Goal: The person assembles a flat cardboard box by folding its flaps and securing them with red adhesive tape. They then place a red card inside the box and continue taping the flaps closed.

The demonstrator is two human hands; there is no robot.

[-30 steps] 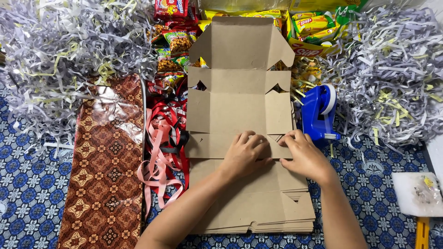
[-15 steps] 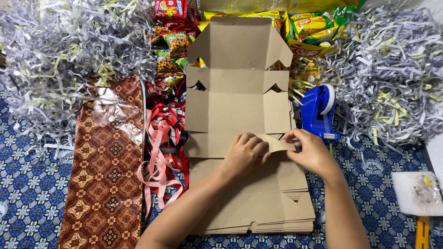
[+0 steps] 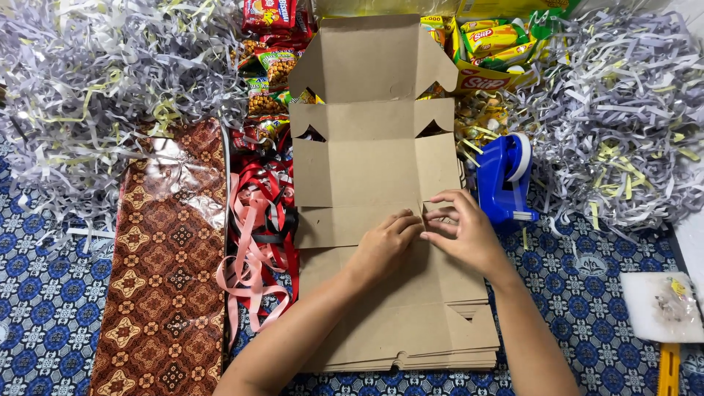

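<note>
Centrally, a flat brown cardboard box blank (image 3: 374, 158) lies on a stack of blanks (image 3: 400, 330). Left hand (image 3: 385, 246) presses its near flap down, fingers curled, gripping nothing. Right hand (image 3: 462, 231) seemingly pinches a small side tab; folding is underway, and raising that tab would need the flap held firm. Blue tape dispenser (image 3: 506, 180) sits right, ribbons (image 3: 257, 227) left, shredded paper (image 3: 95, 81) crowding far corners.

Two hands – the left hand (image 3: 387, 238) and the right hand (image 3: 463, 233) – rest on one unfolded cardboard box blank (image 3: 370, 158). One stack of flat blanks (image 3: 411, 330) lies beneath. One blue tape dispenser (image 3: 504, 180), one brown patterned wrapping sheet (image 3: 165, 271), one tangle of ribbons (image 3: 260, 227), two heaps of shredded paper (image 3: 95, 81) – the snack packets (image 3: 268, 66) are too overlapped to count.
</note>
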